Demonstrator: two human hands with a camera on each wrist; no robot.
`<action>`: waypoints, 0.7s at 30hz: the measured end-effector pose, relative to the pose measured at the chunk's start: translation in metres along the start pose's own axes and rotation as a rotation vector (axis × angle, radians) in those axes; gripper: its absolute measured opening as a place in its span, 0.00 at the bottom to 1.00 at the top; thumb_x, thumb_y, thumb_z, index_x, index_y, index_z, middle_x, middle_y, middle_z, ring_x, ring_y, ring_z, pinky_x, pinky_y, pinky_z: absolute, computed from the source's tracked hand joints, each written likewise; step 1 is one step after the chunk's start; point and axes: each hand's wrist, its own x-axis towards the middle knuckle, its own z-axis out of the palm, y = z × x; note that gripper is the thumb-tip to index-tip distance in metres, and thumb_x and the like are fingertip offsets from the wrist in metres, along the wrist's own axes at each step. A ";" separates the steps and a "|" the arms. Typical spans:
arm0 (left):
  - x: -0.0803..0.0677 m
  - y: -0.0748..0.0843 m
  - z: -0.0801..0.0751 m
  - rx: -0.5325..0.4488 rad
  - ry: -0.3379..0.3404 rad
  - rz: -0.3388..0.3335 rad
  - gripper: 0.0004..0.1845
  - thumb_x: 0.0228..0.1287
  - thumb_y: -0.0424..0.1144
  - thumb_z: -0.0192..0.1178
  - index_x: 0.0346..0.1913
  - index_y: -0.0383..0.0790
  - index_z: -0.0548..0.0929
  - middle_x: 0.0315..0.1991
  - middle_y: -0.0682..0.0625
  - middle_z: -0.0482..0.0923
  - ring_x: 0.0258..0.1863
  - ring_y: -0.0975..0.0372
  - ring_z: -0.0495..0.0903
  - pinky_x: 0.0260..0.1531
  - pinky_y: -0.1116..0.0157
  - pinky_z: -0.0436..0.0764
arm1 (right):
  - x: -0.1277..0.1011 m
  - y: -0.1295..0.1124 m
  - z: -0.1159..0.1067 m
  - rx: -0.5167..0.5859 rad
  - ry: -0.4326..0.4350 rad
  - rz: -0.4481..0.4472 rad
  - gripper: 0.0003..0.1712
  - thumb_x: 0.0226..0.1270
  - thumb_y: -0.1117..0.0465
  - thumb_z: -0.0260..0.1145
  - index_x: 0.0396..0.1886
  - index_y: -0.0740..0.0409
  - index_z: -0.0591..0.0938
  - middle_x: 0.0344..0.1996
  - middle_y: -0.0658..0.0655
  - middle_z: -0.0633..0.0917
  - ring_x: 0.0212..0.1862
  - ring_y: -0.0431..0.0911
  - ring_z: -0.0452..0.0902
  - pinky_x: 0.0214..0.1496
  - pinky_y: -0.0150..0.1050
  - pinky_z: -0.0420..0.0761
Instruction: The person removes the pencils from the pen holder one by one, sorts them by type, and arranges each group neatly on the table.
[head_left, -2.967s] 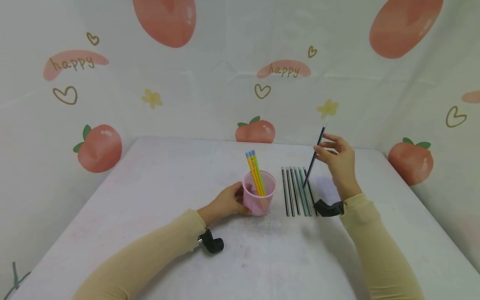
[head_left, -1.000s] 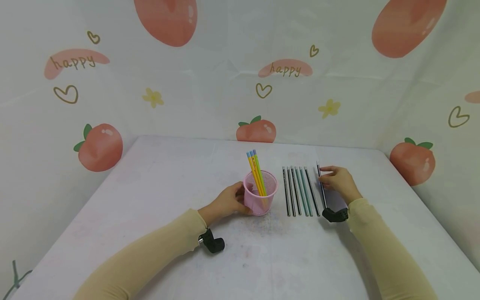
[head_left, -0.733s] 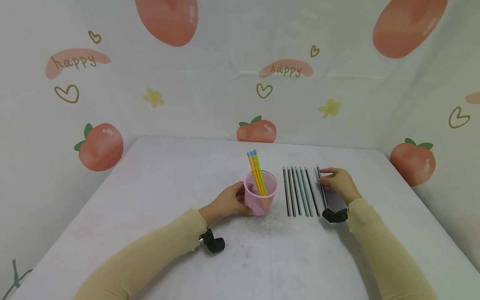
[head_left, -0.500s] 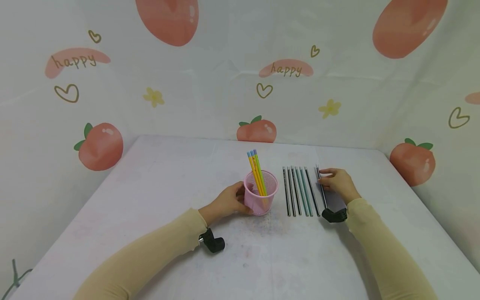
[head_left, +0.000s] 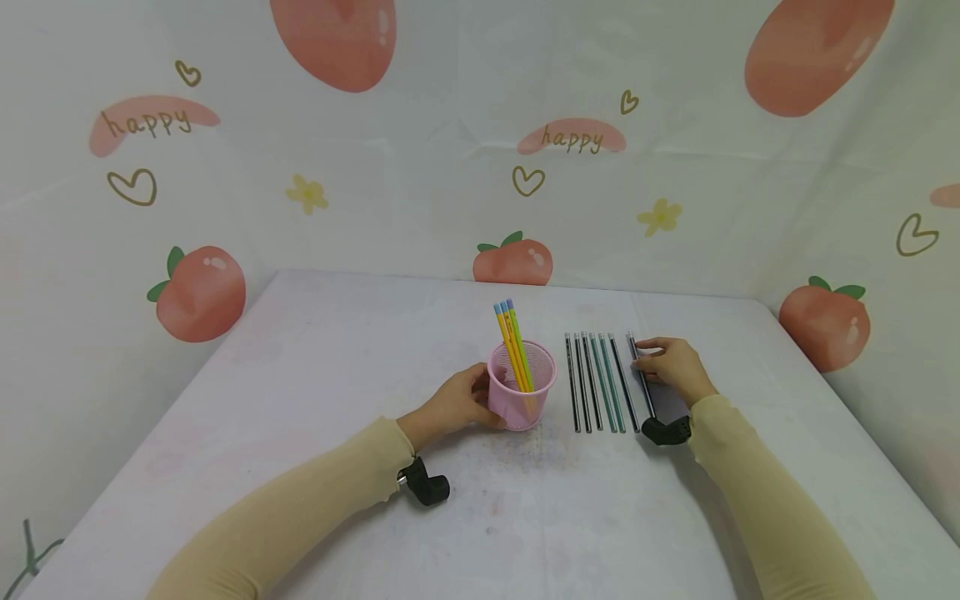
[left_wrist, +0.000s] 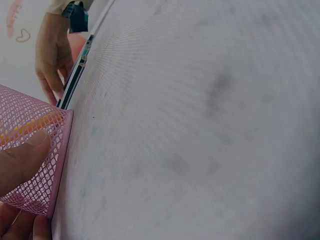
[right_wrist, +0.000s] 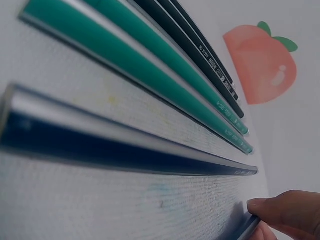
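Observation:
A pink mesh pencil cup (head_left: 517,410) stands on the table with two yellow pencils (head_left: 507,340) and a green one (head_left: 520,346) leaning in it. My left hand (head_left: 452,404) grips its left side; in the left wrist view the thumb (left_wrist: 27,155) presses the mesh. Right of the cup, several dark and green pencils (head_left: 597,383) lie side by side. At the right end of this row, my right hand (head_left: 672,367) pinches a dark pencil (head_left: 642,383) near its far end, low over the tabletop. In the right wrist view, a dark blue pencil (right_wrist: 125,147) lies beside that hand.
The white table (head_left: 337,358) meets a white backdrop (head_left: 420,167) printed with peaches, hearts and flowers. Black wrist cameras (head_left: 426,483) sit at both cuffs. A thin dark green stick-like shape (head_left: 32,554) shows at the lower left.
My right hand has brought the dark pencil, earlier tilted up above the row, down to the row's right end, then nudged it slightly left. My left hand stays on the cup.

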 end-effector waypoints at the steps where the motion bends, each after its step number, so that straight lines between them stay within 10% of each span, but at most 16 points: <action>1: 0.000 0.000 0.000 0.001 0.001 -0.001 0.41 0.44 0.28 0.74 0.64 0.37 0.70 0.61 0.45 0.75 0.62 0.53 0.73 0.65 0.56 0.72 | 0.000 0.000 0.000 -0.002 -0.001 -0.001 0.31 0.63 0.64 0.66 0.65 0.70 0.70 0.58 0.75 0.75 0.34 0.37 0.79 0.37 0.27 0.83; 21: 0.002 -0.002 0.000 -0.001 -0.003 0.000 0.41 0.44 0.28 0.74 0.65 0.37 0.69 0.61 0.45 0.75 0.62 0.53 0.73 0.66 0.55 0.71 | 0.000 -0.001 0.004 -0.027 0.004 -0.025 0.30 0.62 0.64 0.67 0.63 0.70 0.72 0.56 0.74 0.78 0.30 0.34 0.78 0.33 0.27 0.82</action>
